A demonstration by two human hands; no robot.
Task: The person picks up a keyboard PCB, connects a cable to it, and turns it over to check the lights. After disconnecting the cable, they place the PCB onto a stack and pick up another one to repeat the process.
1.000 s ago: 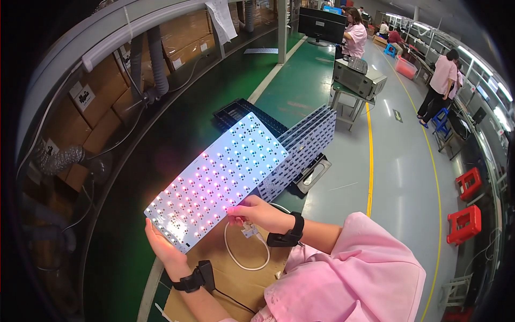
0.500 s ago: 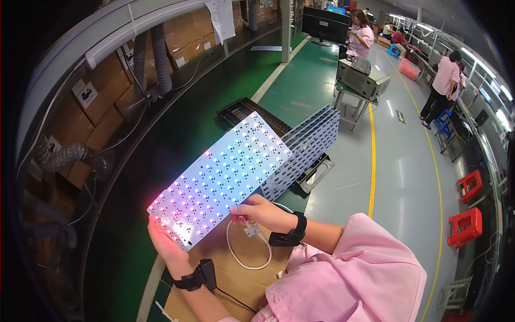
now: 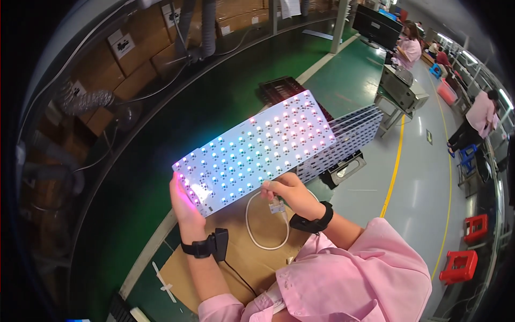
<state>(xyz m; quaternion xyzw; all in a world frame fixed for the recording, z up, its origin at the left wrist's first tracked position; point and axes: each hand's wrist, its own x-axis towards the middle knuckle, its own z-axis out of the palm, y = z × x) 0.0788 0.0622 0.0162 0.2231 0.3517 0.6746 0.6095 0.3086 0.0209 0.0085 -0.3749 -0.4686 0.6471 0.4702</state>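
Note:
A white keyboard circuit board [image 3: 252,155] is held up tilted, its many small lights glowing pink, blue and white. My left hand [image 3: 188,206] is wrapped round its left end, lit pink by the glow. At the board's lower edge, my right hand [image 3: 292,196] is closed, with thumb and forefinger pinched against the edge. A small plug piece [image 3: 277,207] on a looped white cable [image 3: 247,217] hangs just under the right fingers; whether they also grip it is hidden. Each wrist wears a black strap with a small box.
Behind the board, several similar boards [image 3: 354,137] stand upright in a black rack [image 3: 281,88]. Brown cardboard [image 3: 236,268] lies below my hands on the green bench [image 3: 134,177]. Cartons [image 3: 145,80] and hoses line the left. Right are a floor aisle, red stools [image 3: 458,267] and other people.
The view has swung left, so the scene sits further right. The board looks less steeply tilted, and its light colours have shifted. Both hands keep their places on it.

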